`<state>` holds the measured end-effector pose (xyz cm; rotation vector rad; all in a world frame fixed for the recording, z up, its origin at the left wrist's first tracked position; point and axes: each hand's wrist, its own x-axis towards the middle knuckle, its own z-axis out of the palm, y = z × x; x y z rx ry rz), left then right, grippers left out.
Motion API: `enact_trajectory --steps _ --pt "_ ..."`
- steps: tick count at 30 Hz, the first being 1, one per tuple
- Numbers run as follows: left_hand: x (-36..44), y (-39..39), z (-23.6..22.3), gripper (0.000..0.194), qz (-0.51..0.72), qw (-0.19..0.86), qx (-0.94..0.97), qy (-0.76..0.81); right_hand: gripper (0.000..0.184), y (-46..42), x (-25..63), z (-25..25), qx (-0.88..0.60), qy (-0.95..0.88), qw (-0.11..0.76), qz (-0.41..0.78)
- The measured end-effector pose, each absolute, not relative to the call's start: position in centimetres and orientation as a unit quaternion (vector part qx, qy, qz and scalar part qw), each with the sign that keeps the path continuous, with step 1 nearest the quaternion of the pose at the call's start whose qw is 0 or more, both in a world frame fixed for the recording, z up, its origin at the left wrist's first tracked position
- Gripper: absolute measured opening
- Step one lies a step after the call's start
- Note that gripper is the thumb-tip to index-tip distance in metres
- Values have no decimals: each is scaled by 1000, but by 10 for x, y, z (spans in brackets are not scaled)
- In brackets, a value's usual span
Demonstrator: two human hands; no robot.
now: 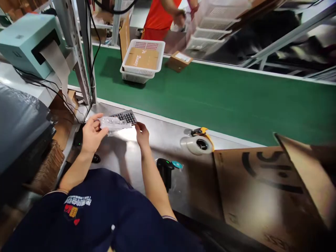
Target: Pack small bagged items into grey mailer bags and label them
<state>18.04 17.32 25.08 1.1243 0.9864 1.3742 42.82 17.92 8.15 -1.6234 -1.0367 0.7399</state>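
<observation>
My left hand (92, 134) is closed around one end of a clear plastic packet (112, 123), held above the metal bench. Behind the packet shows a dark keyboard (127, 117), its left part covered by the packet. My right hand (142, 134) is pinched, with its fingertips at the keyboard's near right corner, close to the packet's other end. What those fingertips grip is too small to make out. A black mouse (96, 159) lies by my left forearm. Right of my right forearm stands a black handheld scanner (165, 171) with a green light.
A tape roll (198, 145) with a yellow-edged dispenser lies right of the scanner. Beyond the bench runs a green conveyor (223, 101) carrying white baskets (160, 56) and a small carton (179, 61). A large cardboard box (252, 189) stands right, a label printer (28, 42) left. A co-worker in red stands opposite.
</observation>
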Motion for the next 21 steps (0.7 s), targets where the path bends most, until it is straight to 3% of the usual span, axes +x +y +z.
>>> enact_trajectory --steps 4,7,12,21 --pt "165 186 238 54 601 479 458 447 37 192 438 5 -778 -539 272 175" --pt "165 192 235 52 603 455 461 465 42 203 433 -24 -798 -559 190 121" --pt "171 203 236 50 593 436 470 487 51 227 442 -48 -812 -546 186 91" --pt "187 226 230 49 567 447 475 502 45 234 448 -66 -804 -541 218 121"
